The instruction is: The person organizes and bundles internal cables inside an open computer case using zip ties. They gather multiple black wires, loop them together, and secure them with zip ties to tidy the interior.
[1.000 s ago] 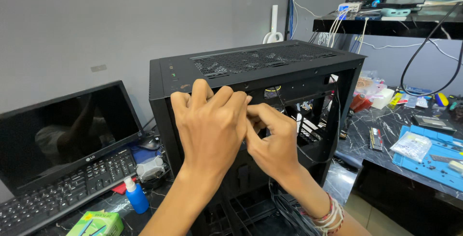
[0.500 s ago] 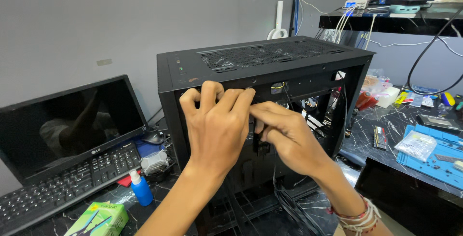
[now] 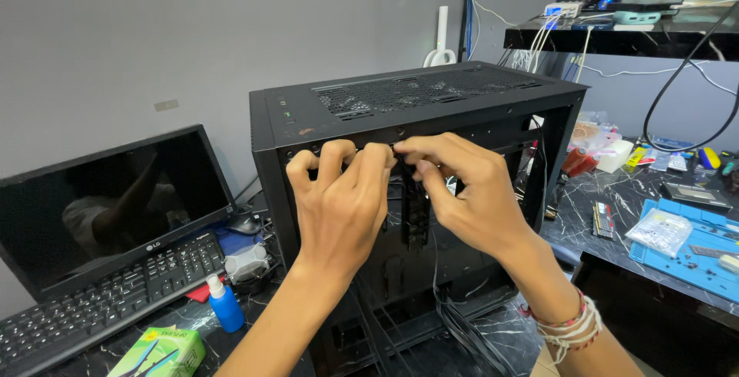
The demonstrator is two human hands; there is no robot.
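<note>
The scene was evenly and brightly lit, with soft shadows only. The dark laptop screen [image 3: 108, 211] carried a dim reflection, and the marbled table [image 3: 573, 219] gleamed faintly. Focus was sharp throughout; straight lines bowed slightly toward the edges.

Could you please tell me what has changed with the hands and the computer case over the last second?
The right hand has drawn out from under the left hand and now sits beside it, fingertips meeting at the upper edge of the black computer case. The left hand has kept its place on that edge. What the fingers pinch is too small to tell. The case, the laptop and the blue bottle have not moved.
</note>
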